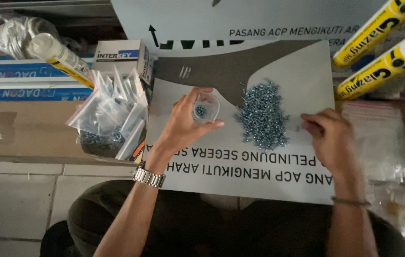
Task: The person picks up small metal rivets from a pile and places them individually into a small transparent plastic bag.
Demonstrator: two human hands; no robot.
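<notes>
Left hand [183,121] holding small clear cup [206,110] mouth up, right hand [329,135] beside screw pile [262,114]

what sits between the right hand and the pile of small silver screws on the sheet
Nothing visible. Only bare white sheet lies between the right hand and the pile of small silver screws; the left hand holds a small clear cup beyond it.

Looked like a hardware workshop or storeroom floor, not a home. Shown by a heap of small screws [262,115] on a printed panel sheet [240,171], zip bags of screws [112,116] in a carton, yellow sealant cartridges [379,28] and boxed aluminium profiles [16,81] stacked over tiled floor [16,200].
</notes>
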